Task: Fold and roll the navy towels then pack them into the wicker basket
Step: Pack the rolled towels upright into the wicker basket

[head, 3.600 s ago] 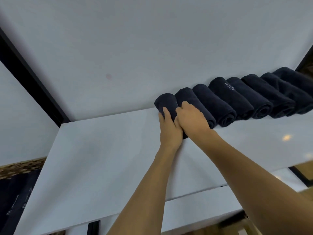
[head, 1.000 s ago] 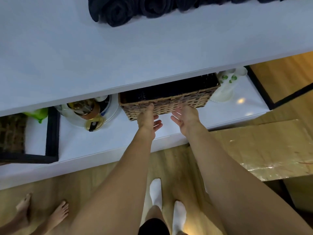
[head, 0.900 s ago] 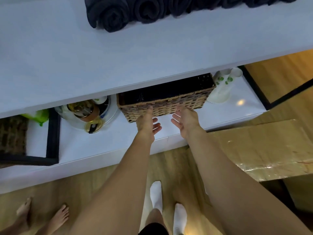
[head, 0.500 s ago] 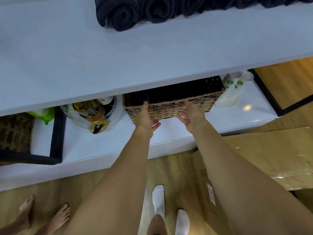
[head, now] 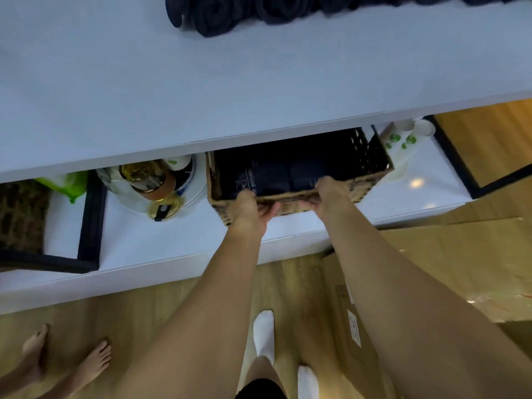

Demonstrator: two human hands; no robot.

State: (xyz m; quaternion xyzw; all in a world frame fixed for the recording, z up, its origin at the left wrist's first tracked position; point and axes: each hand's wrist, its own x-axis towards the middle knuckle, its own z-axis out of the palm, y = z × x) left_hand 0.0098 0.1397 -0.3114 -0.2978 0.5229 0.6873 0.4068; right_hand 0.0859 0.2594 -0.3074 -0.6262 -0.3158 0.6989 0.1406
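A wicker basket (head: 371, 184) stands on the white lower shelf (head: 138, 243) beneath the tabletop, partly out from under it. Dark navy cloth (head: 273, 174) lies inside it. My left hand (head: 250, 210) grips the basket's near rim left of centre, thumb over the edge and fingers curled against the front wall. My right hand (head: 328, 194) grips the same rim further right. Several rolled navy towels (head: 230, 15) lie in a row at the far side of the white tabletop (head: 144, 90).
Left of the basket on the shelf sits a round clear tray (head: 184, 194) with a glass pot and a gold lid. White paper cups (head: 403, 142) stand to the right. A second person's bare feet (head: 66, 364) and a flat cardboard box (head: 431, 254) are on the wooden floor.
My hands left the towel row and dropped to the lower shelf. Both reached the basket's front, closed on its near rim, and the basket has come forward from under the tabletop.
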